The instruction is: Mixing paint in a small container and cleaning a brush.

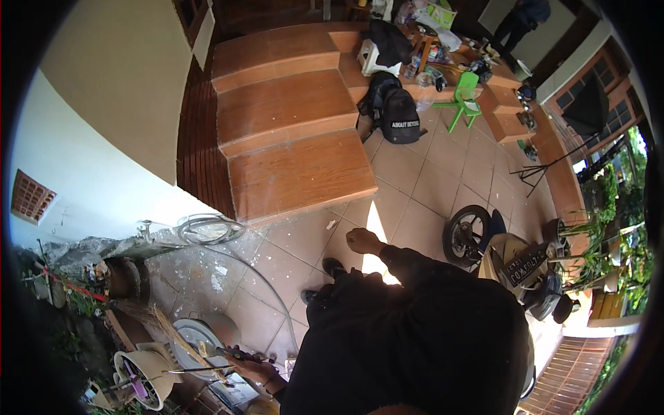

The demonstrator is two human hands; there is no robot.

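Note:
My right hand (364,241) is curled into a loose fist above the tiled floor, ahead of my dark clothing, and nothing shows in it. Low on the left, my left hand (257,371) reaches among clutter, its fingers closed around something dark and slim that I cannot make out. Beside that hand lie a round grey metal lid or basin (185,333), a straw broom (164,319) and a white printed sheet or packet (236,391). A cream bucket (163,395) with a purple item inside stands farther left, and a thin rod lies between it and my hand.
Tiled steps (297,169) rise ahead. A grey hose (273,289) runs across the floor from a coil by the wall. Black backpacks (400,114), a green chair (466,100) and a tripod (534,173) stand farther off. A motorbike (501,252) is parked on the right; another person (522,24) stands far back.

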